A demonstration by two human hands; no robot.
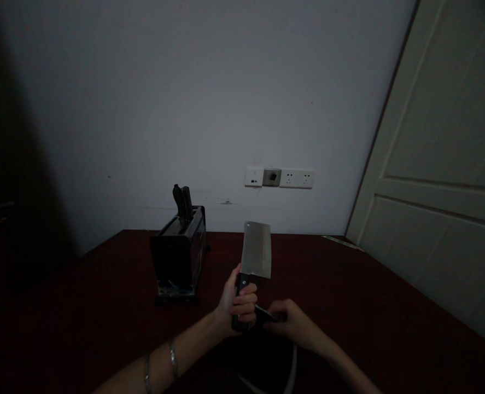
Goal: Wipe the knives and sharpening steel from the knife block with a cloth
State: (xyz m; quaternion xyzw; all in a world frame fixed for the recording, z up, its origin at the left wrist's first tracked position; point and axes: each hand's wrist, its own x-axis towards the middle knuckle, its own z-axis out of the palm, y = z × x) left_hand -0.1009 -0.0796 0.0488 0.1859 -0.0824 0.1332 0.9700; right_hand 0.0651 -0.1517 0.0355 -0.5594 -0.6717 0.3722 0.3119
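My left hand [241,303] is wrapped round the black handle of a cleaver [257,249]. Its broad, grey metal blade points up, with a small hole near the top left corner. Close by on the right, my right hand [289,320] has its fingers closed on the edge of a dark, cloth-like piece [262,314]. Below both hands that dark shape continues, with a pale curved band [292,369] at the bottom of the view. Poor light hides its full form.
A black knife block [176,257] with black-handled knives [182,202] stands left on the dark red table [328,284]. Behind is a pale wall with sockets [296,178] and a switch plate [253,177]. A white panelled door [439,219] rises at the right.
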